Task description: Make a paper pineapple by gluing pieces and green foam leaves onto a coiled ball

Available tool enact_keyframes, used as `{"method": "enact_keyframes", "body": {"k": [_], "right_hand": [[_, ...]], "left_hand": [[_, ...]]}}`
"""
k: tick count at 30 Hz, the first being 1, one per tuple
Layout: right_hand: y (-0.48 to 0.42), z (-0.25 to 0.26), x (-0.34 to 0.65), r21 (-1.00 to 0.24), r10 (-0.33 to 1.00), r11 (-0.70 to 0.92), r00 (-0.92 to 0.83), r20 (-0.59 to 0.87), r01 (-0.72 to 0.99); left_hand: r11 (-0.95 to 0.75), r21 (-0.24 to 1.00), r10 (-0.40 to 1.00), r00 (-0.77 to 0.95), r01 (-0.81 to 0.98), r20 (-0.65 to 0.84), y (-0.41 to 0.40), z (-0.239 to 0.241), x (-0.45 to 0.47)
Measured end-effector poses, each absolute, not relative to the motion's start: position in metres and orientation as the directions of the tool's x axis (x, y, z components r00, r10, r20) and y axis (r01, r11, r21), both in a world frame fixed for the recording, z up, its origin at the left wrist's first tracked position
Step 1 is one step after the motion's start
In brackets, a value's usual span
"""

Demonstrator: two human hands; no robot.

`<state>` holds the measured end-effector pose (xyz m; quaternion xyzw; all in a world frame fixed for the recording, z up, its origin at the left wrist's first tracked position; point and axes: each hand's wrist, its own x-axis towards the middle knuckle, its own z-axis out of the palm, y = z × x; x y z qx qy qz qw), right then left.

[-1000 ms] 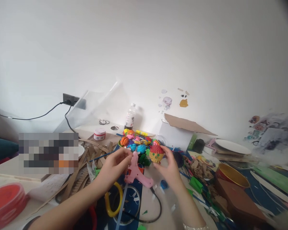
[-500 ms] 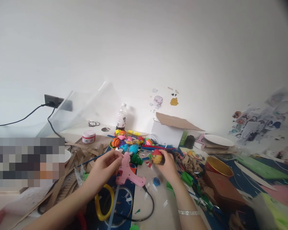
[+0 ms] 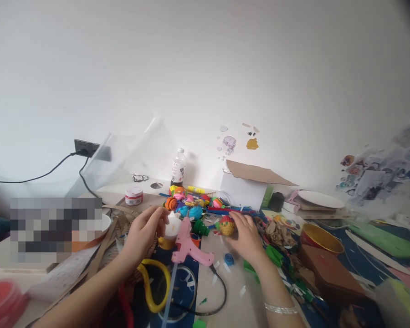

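Note:
My right hand (image 3: 246, 237) is closed round a small yellow and red paper cupcake (image 3: 226, 225) that rests low on the table. My left hand (image 3: 144, 231) has its fingers curled against a small white jar (image 3: 173, 227) just left of a pink glue gun (image 3: 188, 244), which lies on the table between my hands. A green paper cone (image 3: 200, 228) stands behind the gun. A pile of coloured paper balls (image 3: 187, 203) sits further back.
Yellow-handled scissors (image 3: 154, 283) and the gun's black cord (image 3: 214, 298) lie near me. Cardboard strips (image 3: 118, 226) spread at left, a red-lidded pot (image 3: 134, 196) and a bottle (image 3: 178, 166) behind. A white box (image 3: 246, 189), a gold bowl (image 3: 321, 236) and paper scraps crowd the right.
My right hand has lowered the cupcake to the table. My left hand has let go of the glue gun's front and moved left to the white jar.

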<state>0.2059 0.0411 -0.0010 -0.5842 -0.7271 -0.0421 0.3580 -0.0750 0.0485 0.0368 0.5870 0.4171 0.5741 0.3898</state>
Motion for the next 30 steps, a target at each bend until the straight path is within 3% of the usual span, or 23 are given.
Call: {"method": "enact_keyframes", "body": {"k": [3, 5, 8, 14, 24, 27, 30], "right_hand": [[0.031, 0.012, 0.187, -0.412, 0.799, 0.432, -0.128, 0.587, 0.802], [0.022, 0.018, 0.166, -0.479, 0.817, 0.517, -0.243, 0.522, 0.71], [0.015, 0.016, 0.132, -0.439, 0.833, 0.54, -0.381, 0.402, 0.718], [0.019, 0.004, 0.109, -0.516, 0.892, 0.439, -0.291, 0.345, 0.736], [0.029, 0.006, 0.136, -0.813, 0.919, 0.394, -0.16, 0.362, 0.428], [0.033, 0.011, 0.144, -0.895, 0.921, 0.383, -0.024, 0.388, 0.227], [0.033, 0.017, 0.15, -0.915, 0.928, 0.363, 0.154, 0.338, -0.179]], "left_hand": [[-0.348, 0.936, 0.936, -0.035, 0.046, 0.35, 0.054, 0.033, -0.077], [-0.349, 0.936, 0.936, -0.031, 0.054, 0.351, 0.056, 0.031, -0.077], [-0.352, 0.934, 0.935, -0.014, 0.062, 0.354, 0.054, 0.03, -0.075], [-0.351, 0.936, 0.936, 0.036, 0.029, 0.35, 0.046, 0.031, -0.069], [-0.284, 0.954, 0.946, 0.136, -0.093, 0.295, 0.046, 0.02, -0.062], [-0.274, 0.962, 0.925, 0.272, 0.0, 0.264, 0.04, 0.021, -0.06], [-0.512, 0.834, 0.72, 0.632, 0.206, 0.286, 0.025, 0.024, -0.052]]}}
